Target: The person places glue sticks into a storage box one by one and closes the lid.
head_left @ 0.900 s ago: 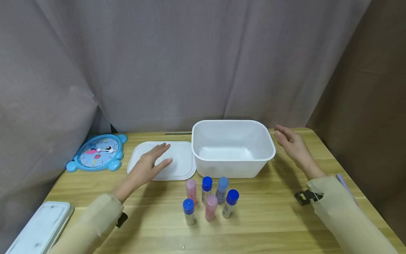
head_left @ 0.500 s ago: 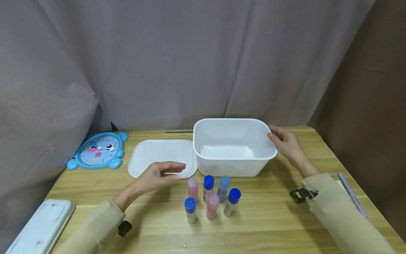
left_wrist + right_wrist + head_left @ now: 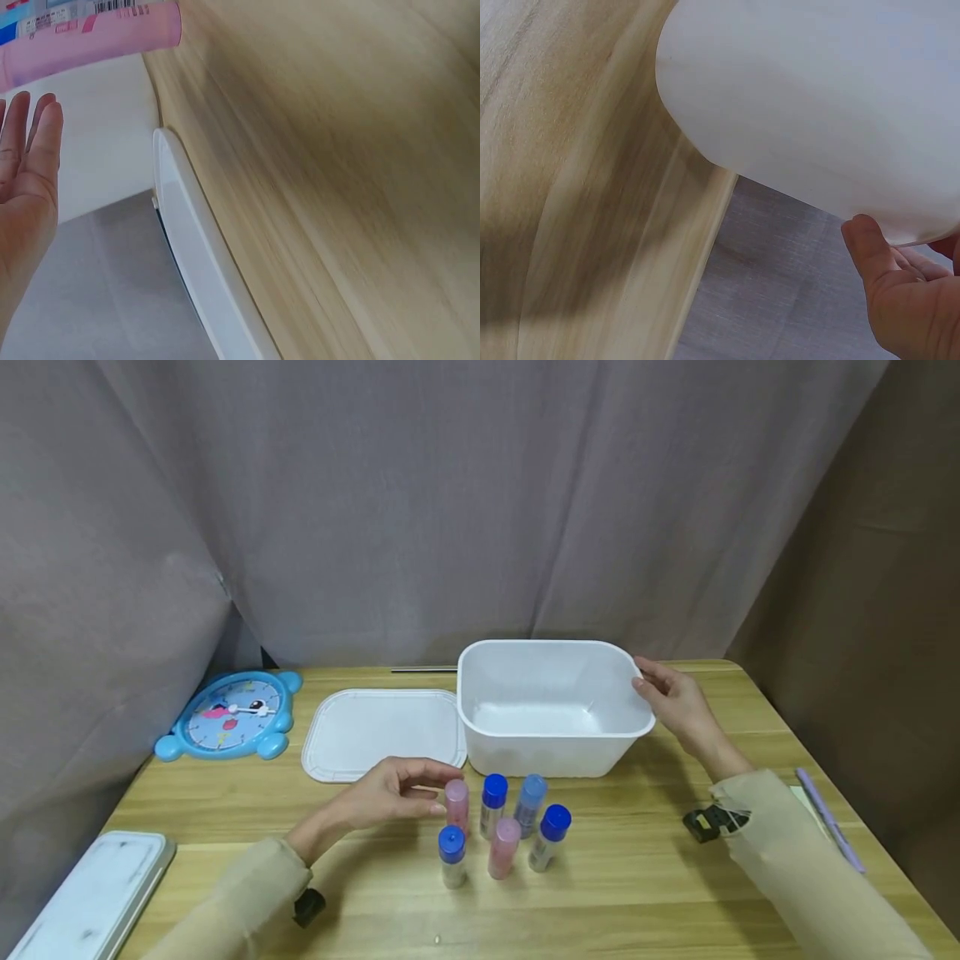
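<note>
since the earlier head frames the left hand (image 3: pixel 393 793) has come off the white lid (image 3: pixel 382 732) and slid toward the lower middle of the frame, and it now sits just beside the pink-capped tube (image 3: pixel 455 805) at the left edge of the cluster of tubes. its fingers are spread and lightly bent toward that tube, thumb above and fingertips at its side; in the left wrist view the fingers (image 3: pixel 34 142) look straight and a gap shows between them and the tube (image 3: pixel 90 37), so the hand is not yet gripping, though the head view cannot rule out a light touch. the right hand (image 3: pixel 675 702) has moved in from right of centre and now rests on the right rim of the white plastic tub (image 3: pixel 555 647), fingers curled over the edge; the right wrist view shows a fingertip (image 3: pixel 866 240) against the tub wall (image 3: pixel 817 97). to judge by this, the tub is being steadied while the left hand closes on a tube. six tubes stand upright below the tub, near it: the pink-capped one, another pink (image 3: pixel 501 847) and four blue-capped, the nearest (image 3: pixel 452 856) at bottom left of the group. the blue toy clock (image 3: pixel 228 717) lies at mid left.
</note>
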